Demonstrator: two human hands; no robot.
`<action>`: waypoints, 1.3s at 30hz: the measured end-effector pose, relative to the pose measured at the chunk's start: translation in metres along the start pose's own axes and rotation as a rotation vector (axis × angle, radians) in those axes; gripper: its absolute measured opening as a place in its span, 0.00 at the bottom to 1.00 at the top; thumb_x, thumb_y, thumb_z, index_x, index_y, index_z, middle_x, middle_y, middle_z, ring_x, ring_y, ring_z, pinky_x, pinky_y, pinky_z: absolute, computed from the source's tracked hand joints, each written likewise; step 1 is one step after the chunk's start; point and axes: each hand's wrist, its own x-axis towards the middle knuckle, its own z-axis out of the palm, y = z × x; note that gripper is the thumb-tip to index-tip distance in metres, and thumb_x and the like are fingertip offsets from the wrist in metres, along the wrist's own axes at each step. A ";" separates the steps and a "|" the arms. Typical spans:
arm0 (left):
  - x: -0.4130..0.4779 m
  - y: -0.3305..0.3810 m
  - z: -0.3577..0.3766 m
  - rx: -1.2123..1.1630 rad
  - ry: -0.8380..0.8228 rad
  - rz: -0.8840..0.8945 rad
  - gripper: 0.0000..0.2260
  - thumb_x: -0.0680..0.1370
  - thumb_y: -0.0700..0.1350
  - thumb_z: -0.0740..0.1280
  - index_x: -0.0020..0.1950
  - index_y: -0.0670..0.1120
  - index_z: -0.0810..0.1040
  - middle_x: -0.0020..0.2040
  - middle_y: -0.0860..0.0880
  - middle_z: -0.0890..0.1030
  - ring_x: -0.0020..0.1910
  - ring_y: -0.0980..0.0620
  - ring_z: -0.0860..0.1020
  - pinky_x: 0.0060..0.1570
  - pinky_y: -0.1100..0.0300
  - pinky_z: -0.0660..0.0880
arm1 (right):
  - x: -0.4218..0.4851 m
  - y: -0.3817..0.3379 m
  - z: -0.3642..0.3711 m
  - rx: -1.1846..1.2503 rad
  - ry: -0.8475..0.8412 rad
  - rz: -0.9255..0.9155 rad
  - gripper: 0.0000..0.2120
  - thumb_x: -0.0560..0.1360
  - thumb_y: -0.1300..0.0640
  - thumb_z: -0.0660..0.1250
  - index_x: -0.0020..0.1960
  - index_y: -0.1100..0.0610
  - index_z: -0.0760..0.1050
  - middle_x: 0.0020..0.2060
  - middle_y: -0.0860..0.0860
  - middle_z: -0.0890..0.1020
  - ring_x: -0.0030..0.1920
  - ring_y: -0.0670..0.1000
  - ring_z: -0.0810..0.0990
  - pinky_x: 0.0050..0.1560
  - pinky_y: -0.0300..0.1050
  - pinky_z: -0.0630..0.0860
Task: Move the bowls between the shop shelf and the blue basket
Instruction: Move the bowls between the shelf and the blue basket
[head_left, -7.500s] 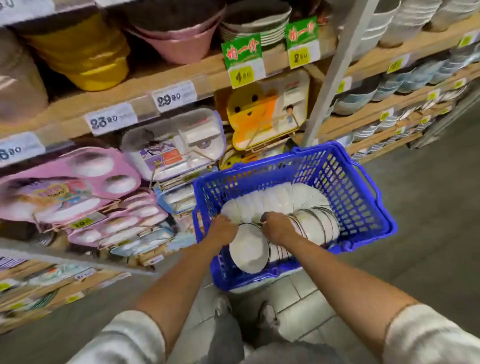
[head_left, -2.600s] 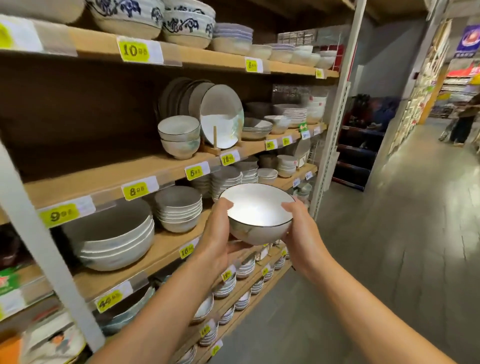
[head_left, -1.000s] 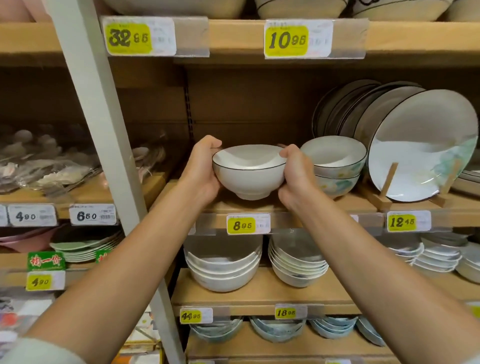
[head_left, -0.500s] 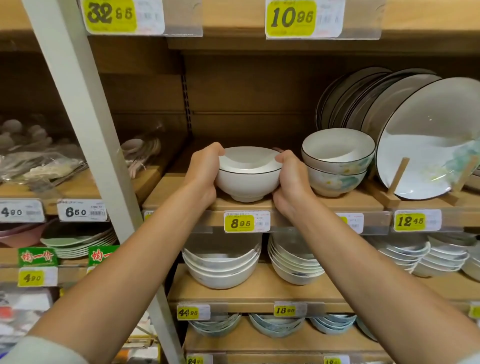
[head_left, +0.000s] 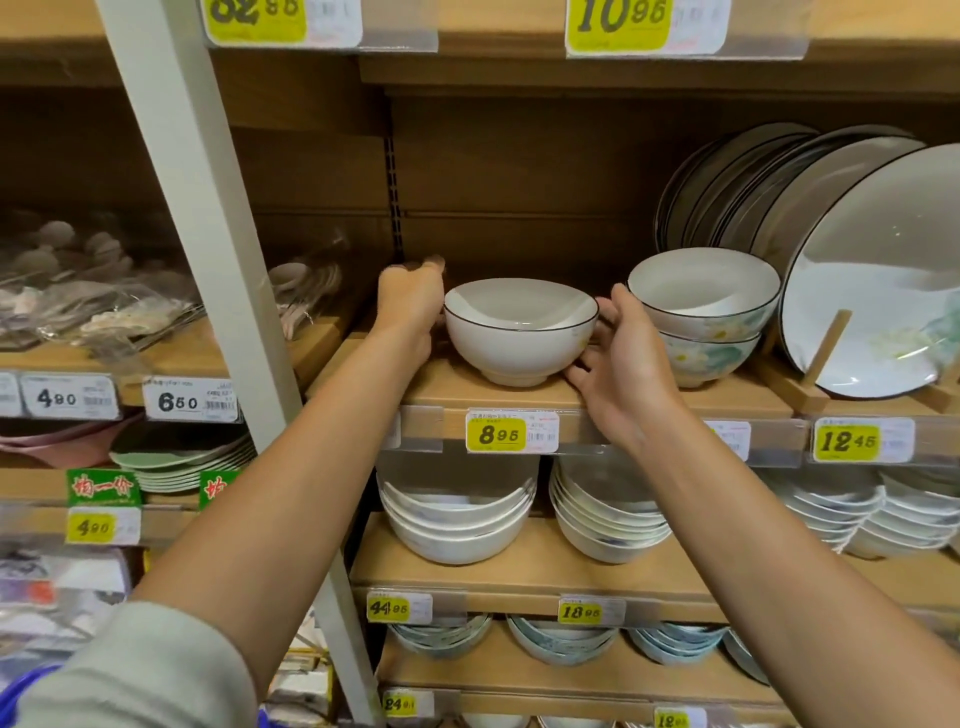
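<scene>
Flanking a white bowl (head_left: 519, 338) on the shop shelf (head_left: 571, 401), centre of the frame.
The bowl is standing upright on its foot, just left of a two-bowl stack (head_left: 701, 317). The left hand (head_left: 410, 306) is resting against its left wall, its blurred fingers seemingly straight. The right hand (head_left: 623, 369) is hovering just beside its right wall, fingers spread apart. Being glazed ceramic, the bowl is probably stiff, slick and chip-prone, so cupping both walls under the rim seems best.

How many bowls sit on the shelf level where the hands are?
3: the white bowl above the 8.95 tag, and two stacked right of it, upper bowl in lower bowl. Others may be hidden behind.
</scene>
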 end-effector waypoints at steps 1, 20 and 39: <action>-0.009 -0.001 -0.003 -0.018 0.008 0.023 0.06 0.80 0.48 0.61 0.54 0.47 0.73 0.47 0.49 0.77 0.53 0.46 0.78 0.51 0.53 0.77 | 0.000 -0.001 0.000 -0.010 -0.005 0.003 0.18 0.82 0.46 0.55 0.66 0.53 0.70 0.65 0.52 0.77 0.65 0.52 0.75 0.67 0.53 0.70; -0.072 -0.029 -0.007 -0.116 -0.220 -0.011 0.23 0.73 0.53 0.63 0.67 0.49 0.70 0.53 0.50 0.80 0.47 0.56 0.81 0.37 0.61 0.75 | -0.001 0.002 0.007 -0.143 -0.011 -0.080 0.20 0.82 0.44 0.54 0.63 0.56 0.75 0.61 0.53 0.80 0.60 0.49 0.78 0.65 0.47 0.72; -0.063 -0.037 -0.002 -0.138 -0.206 0.043 0.10 0.78 0.47 0.59 0.56 0.53 0.75 0.48 0.54 0.81 0.45 0.60 0.80 0.33 0.69 0.74 | 0.001 0.020 -0.012 -0.282 -0.094 -0.125 0.30 0.78 0.40 0.57 0.77 0.50 0.59 0.73 0.44 0.67 0.72 0.44 0.66 0.74 0.51 0.61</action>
